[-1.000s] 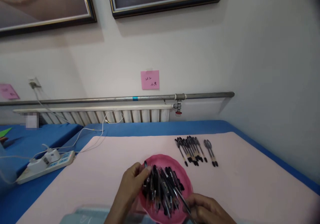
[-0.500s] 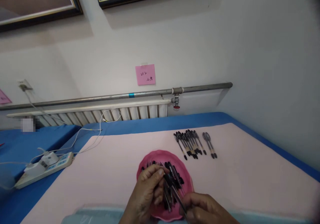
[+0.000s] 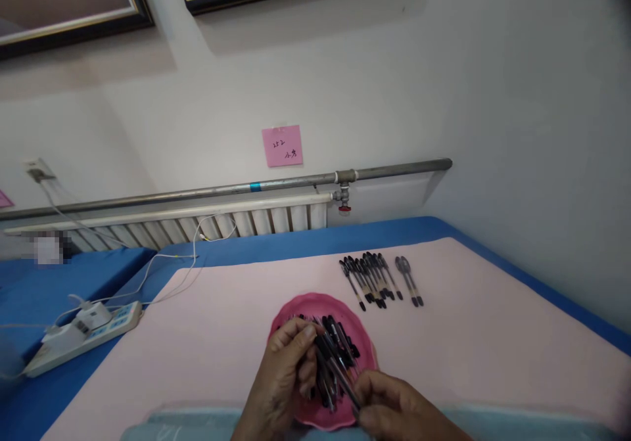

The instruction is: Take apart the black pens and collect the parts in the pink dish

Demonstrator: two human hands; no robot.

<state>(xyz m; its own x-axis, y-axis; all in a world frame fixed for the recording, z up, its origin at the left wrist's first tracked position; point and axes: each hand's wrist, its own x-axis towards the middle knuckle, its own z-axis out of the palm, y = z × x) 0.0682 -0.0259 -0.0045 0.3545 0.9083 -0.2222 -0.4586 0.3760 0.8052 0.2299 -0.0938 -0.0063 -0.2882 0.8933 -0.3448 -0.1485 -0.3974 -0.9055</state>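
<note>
Between my two hands is a pen (image 3: 340,369) with a dark cap and a clear barrel, held slanted over a pink scalloped dish (image 3: 362,329). My left hand (image 3: 288,369) pinches the capped end with thumb and forefinger. Closed on the lower end of the barrel is my right hand (image 3: 394,405). Loose pens and dark caps (image 3: 345,336) lie jumbled in the dish below, partly covered by my hands. Beyond the dish, a row of capped pens (image 3: 369,280) rests on the pink sheet, with two more capped pens (image 3: 409,281) just to its right.
A white power strip (image 3: 86,339) with plugged-in chargers and cables sits at the left on the blue surface (image 3: 236,250). A light-blue cloth (image 3: 187,421) lies along the near edge. Behind stand a radiator (image 3: 266,221) and a pipe (image 3: 394,169) on the wall.
The view has shifted slightly. My hands stay over the dish with the pen between them, and the pens on the sheet lie as before.
</note>
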